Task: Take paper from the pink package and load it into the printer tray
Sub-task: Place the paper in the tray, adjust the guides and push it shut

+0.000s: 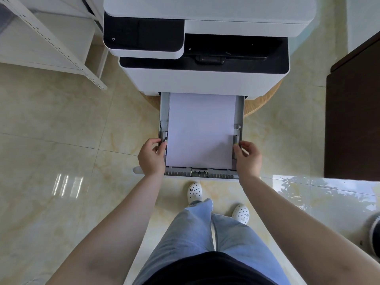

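A white printer (205, 81) stands ahead of me with its grey paper tray (201, 173) pulled out toward me. A stack of white paper (200, 130) lies flat inside the tray between the side guides. My left hand (151, 156) grips the tray's left wall near the left paper guide. My right hand (248, 156) holds the right wall beside the right guide. The pink package is not in view.
The printer sits on a round wooden stand (261, 101). A white metal shelf (51, 42) is at the left, a dark brown cabinet (351, 120) at the right. My feet in white clogs (195, 192) stand on glossy tiled floor just below the tray.
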The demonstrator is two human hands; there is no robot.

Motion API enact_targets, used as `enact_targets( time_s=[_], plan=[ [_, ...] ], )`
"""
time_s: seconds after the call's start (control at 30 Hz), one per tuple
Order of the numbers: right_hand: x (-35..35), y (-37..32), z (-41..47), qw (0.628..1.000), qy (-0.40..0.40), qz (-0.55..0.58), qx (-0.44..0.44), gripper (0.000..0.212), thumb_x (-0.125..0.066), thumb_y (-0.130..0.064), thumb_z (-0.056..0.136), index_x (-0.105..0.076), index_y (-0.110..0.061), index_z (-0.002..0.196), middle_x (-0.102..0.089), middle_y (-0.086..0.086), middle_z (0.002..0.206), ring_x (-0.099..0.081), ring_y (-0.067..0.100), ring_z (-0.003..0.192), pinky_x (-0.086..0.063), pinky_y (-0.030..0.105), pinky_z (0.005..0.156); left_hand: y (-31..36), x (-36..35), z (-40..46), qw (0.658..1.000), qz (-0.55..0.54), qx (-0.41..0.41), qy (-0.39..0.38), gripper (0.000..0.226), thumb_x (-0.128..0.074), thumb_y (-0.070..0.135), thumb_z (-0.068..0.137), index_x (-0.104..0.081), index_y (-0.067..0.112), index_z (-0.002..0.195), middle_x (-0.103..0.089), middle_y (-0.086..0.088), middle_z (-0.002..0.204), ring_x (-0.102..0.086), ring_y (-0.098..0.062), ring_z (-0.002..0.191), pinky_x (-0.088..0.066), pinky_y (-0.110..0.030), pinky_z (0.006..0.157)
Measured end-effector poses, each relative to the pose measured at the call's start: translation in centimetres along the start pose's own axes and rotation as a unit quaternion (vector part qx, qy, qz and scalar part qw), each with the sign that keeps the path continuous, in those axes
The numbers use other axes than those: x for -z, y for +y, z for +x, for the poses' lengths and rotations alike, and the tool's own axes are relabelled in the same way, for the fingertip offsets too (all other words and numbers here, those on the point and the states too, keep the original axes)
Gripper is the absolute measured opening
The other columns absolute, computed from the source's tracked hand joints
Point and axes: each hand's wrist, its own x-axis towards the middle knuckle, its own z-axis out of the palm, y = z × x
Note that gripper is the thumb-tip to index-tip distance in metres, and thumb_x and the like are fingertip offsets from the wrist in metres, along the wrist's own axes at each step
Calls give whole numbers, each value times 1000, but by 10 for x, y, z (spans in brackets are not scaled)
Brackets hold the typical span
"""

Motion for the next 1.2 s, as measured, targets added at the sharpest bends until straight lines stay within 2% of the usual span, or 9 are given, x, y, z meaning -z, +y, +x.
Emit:
enact_targets(
  time_s=[0.17,0.4,0.5,0.6,0.7,0.83,0.93,1.07,1.2],
  plan=[
    [2,-1,2,1000,11,-9,-3,17,-62,-20,88,-68,-11,101,-70,2,98,-66,13,89,-46,17,64,9,4,-1,999,-24,34,4,21,-69,19,84,-73,6,100,-71,-2,93,-61,-11,80,-41,-14,67],
    [5,1,-1,999,29,-30,-26,14,-65,-20,86,-72,-10,92,-67,0,79,-59,15,69,-45,24,63,2,6,4,998,-41,46,-12,23,-72,21,81,-75,7,99,-75,-7,92,-67,-18,81,-53,-28,82],
    [4,-1,0,999,31,-13,-39,11,-66,-18,85,-72,-10,90,-67,-1,80,-60,16,73,-48,26,69,1,6,5,996,-56,64,-19,23,-72,21,81,-75,7,100,-74,-3,89,-66,-16,81,-51,-26,82],
    [3,-2,-1,998,31,6,-50,9,-67,-15,84,-68,-15,75,-69,3,88,-62,19,79,-52,33,76,1,6,6,990,-93,100,-26,22,-73,21,80,-76,9,98,-73,-1,87,-67,-15,82,-50,-24,80],
    [3,-3,0,998,30,13,-48,14,-69,-12,82,-66,-12,68,-67,2,80,-62,19,83,-51,35,78,2,6,7,986,-116,117,-35,21,-74,19,79,-76,8,97,-72,1,80,-65,-14,79,-48,-23,78],
    [3,-5,0,998,27,24,-51,13,-69,-11,81,-65,-10,69,-65,-2,74,-60,19,79,-48,31,73,2,6,7,985,-120,116,-36,21,-74,18,78,-76,8,96,-68,8,74,-64,-14,76,-48,-24,76],
    [5,-6,0,998,21,35,-46,15,-69,-9,81,-65,-10,67,-68,1,81,-63,18,86,-49,29,77,3,6,7,984,-126,118,-34,20,-75,19,78,-75,9,96,-68,10,74,-62,-6,71,-47,-17,69],
    [5,-9,0,999,1,18,-38,16,-67,-5,80,-64,-7,65,-62,-5,64,-60,18,86,-44,27,73,4,6,8,984,-125,120,-44,20,-74,17,79,-75,7,97,-68,9,76,-61,-5,71,-46,-16,66],
    [6,-9,1,999,-9,15,-35,10,-67,-7,81,-66,-3,72,-61,-4,63,-58,17,82,-42,27,72,3,6,8,984,-123,121,-43,20,-75,19,79,-75,10,97,-68,11,77,-62,-6,75,-45,-16,68]
  ],
)
